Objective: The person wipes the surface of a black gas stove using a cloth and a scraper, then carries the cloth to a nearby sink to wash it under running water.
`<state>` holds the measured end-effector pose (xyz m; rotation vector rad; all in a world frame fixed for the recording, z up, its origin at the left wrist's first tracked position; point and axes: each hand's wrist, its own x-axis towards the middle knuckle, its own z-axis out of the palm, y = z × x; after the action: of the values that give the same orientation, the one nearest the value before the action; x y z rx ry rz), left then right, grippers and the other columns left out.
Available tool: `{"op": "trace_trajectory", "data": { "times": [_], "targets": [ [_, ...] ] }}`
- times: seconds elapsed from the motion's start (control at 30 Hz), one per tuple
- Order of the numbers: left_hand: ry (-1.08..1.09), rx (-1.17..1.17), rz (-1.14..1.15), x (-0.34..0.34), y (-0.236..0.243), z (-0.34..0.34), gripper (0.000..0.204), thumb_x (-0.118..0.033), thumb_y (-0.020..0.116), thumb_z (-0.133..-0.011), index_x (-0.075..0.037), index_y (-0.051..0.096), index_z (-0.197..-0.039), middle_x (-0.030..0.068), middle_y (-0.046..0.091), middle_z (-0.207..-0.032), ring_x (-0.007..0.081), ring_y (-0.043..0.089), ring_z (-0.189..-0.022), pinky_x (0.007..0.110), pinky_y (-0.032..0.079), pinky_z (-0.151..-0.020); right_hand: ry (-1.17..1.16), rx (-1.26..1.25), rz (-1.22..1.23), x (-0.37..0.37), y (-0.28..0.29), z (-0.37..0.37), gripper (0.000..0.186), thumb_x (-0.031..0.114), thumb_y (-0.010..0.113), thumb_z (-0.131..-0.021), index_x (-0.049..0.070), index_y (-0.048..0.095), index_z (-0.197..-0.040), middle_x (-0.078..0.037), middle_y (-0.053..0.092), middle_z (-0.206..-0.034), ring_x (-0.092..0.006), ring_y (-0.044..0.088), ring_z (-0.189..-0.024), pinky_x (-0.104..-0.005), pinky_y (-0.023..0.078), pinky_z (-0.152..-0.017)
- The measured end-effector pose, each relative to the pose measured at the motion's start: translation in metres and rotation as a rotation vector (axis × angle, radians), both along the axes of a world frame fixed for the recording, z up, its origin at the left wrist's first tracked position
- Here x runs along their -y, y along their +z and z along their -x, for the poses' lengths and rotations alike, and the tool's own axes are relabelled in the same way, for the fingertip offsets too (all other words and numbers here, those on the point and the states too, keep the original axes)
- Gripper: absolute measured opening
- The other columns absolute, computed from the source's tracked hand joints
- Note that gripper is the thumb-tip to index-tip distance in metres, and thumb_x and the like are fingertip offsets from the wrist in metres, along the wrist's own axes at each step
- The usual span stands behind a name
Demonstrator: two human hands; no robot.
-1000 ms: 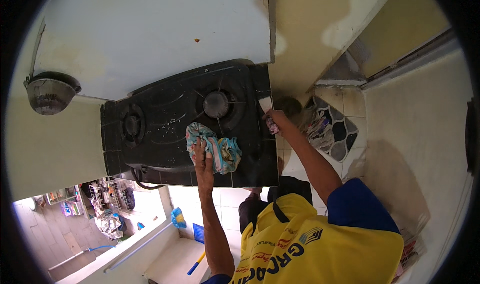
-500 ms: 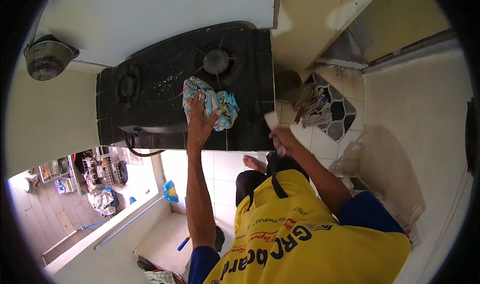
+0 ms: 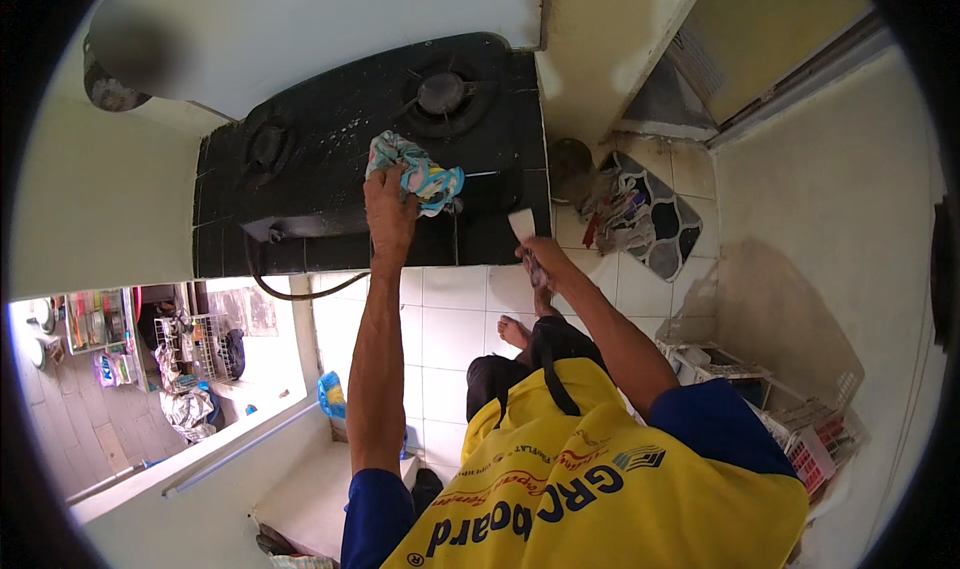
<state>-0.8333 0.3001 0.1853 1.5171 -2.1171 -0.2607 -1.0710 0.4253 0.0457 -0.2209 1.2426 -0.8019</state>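
Observation:
My left hand (image 3: 391, 217) is closed on a crumpled cloth (image 3: 432, 183) patterned in light blue, pink and yellow. The bunched cloth rests over the front part of a black two-burner gas stove (image 3: 340, 159), near its right burner (image 3: 441, 94). Whitish specks and a wet-looking sheen mark the stove top left of the cloth. Beside the counter's front right corner, my right hand (image 3: 546, 261) grips a scraper (image 3: 522, 226) with a flat, pale blade pointing up and away from me. Its handle is mostly hidden by my fingers.
A dark hose (image 3: 300, 295) loops from the stove's front. A pot (image 3: 112, 87) hangs at upper left. Right of the counter, a patterned grey mat (image 3: 665, 229) bears plastic bags, beside a round dark container (image 3: 572, 159). Plastic crates (image 3: 810, 439) stand by the right wall.
My left hand has gone from lying spread on the cloth to gripping it, bunching it smaller. My right hand and scraper have shifted slightly left; the whole view has tilted a little.

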Motion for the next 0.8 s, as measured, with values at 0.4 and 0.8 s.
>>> {"op": "trace_trajectory", "data": {
  "times": [0.4, 0.8],
  "targets": [
    [0.226, -0.855, -0.159, -0.170, -0.038, -0.061, 0.065, 0.007, 0.056, -0.075, 0.001, 0.041, -0.138, 0.0250, 0.049, -0.127, 0.0388, 0.048, -0.120, 0.043, 0.034, -0.107, 0.231, -0.615, 0.409, -0.045, 0.017, -0.008, 0.029, 0.028, 0.050, -0.093, 0.002, 0.064, -0.097, -0.010, 0.060, -0.065, -0.0200, 0.060, -0.056, -0.0368, 0.048, -0.055],
    [0.130, -1.890, -0.882, -0.225, -0.073, -0.016, 0.043, -0.030, 0.045, -0.098, -0.001, 0.050, -0.130, 0.0138, 0.059, -0.120, 0.0233, 0.060, -0.108, 0.034, 0.050, -0.092, 0.644, -0.934, 1.027, -0.064, 0.092, -0.118, 0.033, 0.037, 0.056, -0.093, 0.007, 0.060, -0.108, -0.017, 0.066, -0.096, -0.0343, 0.064, -0.091, -0.0434, 0.051, -0.078]
  ]
}}
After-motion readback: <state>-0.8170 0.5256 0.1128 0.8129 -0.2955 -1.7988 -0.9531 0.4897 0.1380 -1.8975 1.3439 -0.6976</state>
